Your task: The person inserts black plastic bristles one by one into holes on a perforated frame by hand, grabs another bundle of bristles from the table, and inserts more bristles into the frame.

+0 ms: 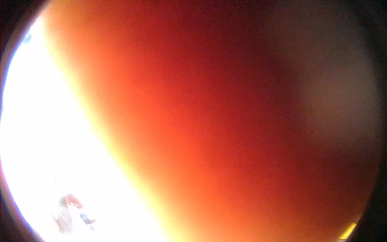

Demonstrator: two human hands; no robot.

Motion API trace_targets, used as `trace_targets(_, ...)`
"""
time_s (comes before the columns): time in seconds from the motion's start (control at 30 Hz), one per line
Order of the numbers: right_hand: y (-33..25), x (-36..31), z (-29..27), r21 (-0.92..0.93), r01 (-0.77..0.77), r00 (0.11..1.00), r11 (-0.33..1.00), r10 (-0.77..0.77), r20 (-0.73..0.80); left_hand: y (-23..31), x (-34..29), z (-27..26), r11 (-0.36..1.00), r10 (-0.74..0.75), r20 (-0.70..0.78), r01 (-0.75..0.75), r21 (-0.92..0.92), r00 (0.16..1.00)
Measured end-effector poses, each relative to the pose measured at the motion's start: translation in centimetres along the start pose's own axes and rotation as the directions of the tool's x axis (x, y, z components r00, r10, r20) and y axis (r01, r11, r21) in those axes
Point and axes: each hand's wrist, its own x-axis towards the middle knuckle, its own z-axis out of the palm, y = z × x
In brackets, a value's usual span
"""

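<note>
A blurred red-orange shape point(173, 121) fills most of the head view, very close to the lens. Light glows through its left edge, and its right part fades to dark brown. It looks like skin, perhaps a finger over the lens, but whose hand it belongs to does not show. Neither my left hand nor my right hand can be made out as such. Whether anything is held is hidden.
Along the left, the view is washed out to white. Low in it appears a small, pale figure point(63, 218), seemingly a person with a bent arm, beside a small dark object point(86, 220). A yellow strip point(348, 231) shows at the lower right rim.
</note>
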Motion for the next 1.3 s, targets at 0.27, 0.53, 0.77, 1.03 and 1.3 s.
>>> trace_targets(0.27,0.2,-0.5,1.6,0.141,-0.019,0.995,0.990,0.033,-0.091,-0.8,0.0,-0.8,0.997,0.029,0.098,-0.023,-0.069,0.995)
trace_targets(0.53,0.7,-1.8,3.4,0.292,-0.038,0.979,0.956,0.094,-0.181,1.7,-2.7,0.9,0.914,-0.029,-0.071,0.055,0.401,0.997)
trace_targets(0.77,9.5,-11.0,7.8,-0.116,-0.398,0.915,0.910,0.385,-0.120,1.8,-5.4,-3.9,0.928,0.370,0.057,-0.366,-0.069,0.927)
trace_targets(1.03,10.7,-21.1,4.2,-0.627,-0.372,0.670,0.685,0.665,0.329,1.0,-3.0,-0.2,0.888,0.119,0.298,-0.236,0.394,0.947)
trace_targets(1.3,11.7,-20.6,4.0,-0.570,-0.376,0.761,0.730,0.594,0.259,0.1,-2.7,-0.6,0.822,0.297,0.179,-0.346,0.452,0.938)
